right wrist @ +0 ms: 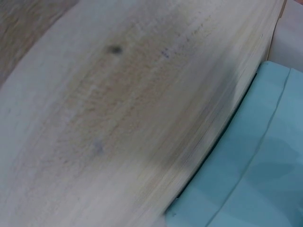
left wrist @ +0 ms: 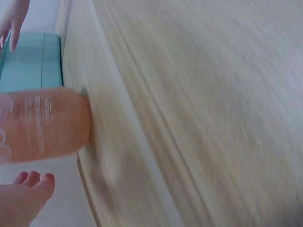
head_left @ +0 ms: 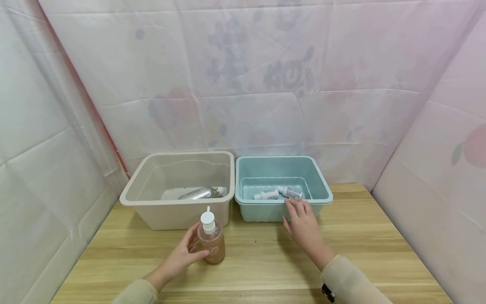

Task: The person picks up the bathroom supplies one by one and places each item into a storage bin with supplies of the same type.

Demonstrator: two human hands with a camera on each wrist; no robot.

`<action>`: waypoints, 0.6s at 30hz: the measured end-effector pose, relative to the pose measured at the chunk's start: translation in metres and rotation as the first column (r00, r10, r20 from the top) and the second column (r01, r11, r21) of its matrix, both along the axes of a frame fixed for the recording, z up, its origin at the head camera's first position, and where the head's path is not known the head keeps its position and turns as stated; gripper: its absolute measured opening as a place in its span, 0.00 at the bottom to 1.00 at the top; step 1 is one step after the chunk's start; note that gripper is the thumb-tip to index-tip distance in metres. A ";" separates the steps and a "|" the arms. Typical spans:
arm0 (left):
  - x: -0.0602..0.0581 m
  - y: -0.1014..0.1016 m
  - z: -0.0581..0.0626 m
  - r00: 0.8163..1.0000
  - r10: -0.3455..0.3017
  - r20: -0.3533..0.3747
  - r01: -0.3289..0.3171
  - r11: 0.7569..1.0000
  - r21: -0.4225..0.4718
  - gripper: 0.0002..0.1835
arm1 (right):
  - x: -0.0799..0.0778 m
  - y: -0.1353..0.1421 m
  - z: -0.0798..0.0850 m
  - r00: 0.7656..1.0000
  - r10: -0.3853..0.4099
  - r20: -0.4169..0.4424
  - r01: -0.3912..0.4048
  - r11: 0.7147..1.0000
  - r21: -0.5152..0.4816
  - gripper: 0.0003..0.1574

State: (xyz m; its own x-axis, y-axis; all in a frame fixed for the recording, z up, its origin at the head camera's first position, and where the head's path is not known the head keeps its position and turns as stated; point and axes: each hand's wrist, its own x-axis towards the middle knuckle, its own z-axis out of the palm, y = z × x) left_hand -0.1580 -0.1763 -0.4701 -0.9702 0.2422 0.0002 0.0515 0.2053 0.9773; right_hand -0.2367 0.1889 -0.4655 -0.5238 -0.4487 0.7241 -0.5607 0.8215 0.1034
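Observation:
A pump bottle [head_left: 213, 245] with pinkish-orange liquid and a white pump top stands upright on the wooden table. My left hand [head_left: 184, 253] is beside it, thumb in front and fingers toward its far side. In the left wrist view, a gap shows between my fingertips [left wrist: 46, 180] and the bottle; the thumb is out of sight there. My right hand [head_left: 305, 228] rests its fingertips at the front rim of a teal bin [head_left: 262, 213]. Inside lie two small white bottles, one on the left [head_left: 268, 194] and one on the right [head_left: 291, 192].
A larger beige bin [head_left: 171, 215] stands left of the teal one, almost touching it. In it lies a clear bottle [head_left: 203, 193] with a white top. Pale patterned curtains [head_left: 243, 118] enclose the back and sides of the table [head_left: 262, 274].

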 end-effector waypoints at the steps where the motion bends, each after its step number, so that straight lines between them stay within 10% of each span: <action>1: 0.000 0.003 -0.001 1.000 0.012 0.001 -0.012 1.000 0.007 0.46 | 0.000 0.000 0.000 1.000 0.000 -0.003 0.000 1.000 -0.002 0.32; 18: -0.005 0.035 -0.011 0.976 0.205 -0.070 -0.198 0.976 0.093 0.46 | -0.003 -0.004 -0.002 1.000 0.019 -0.021 -0.020 0.999 -0.025 0.32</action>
